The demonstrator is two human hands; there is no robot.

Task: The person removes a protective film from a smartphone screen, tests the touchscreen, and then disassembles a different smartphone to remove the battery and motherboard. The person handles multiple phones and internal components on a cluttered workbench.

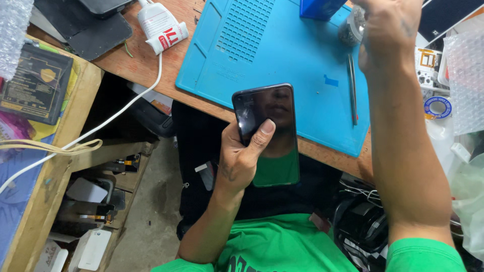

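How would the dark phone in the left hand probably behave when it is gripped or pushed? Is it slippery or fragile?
The phone is probably slippery: its dark glass is glossy enough to mirror things. It looks stiff, a flat thin slab held straight by the left hand along one edge only. It is likely fragile, since it hangs over the floor, beyond the blue mat.
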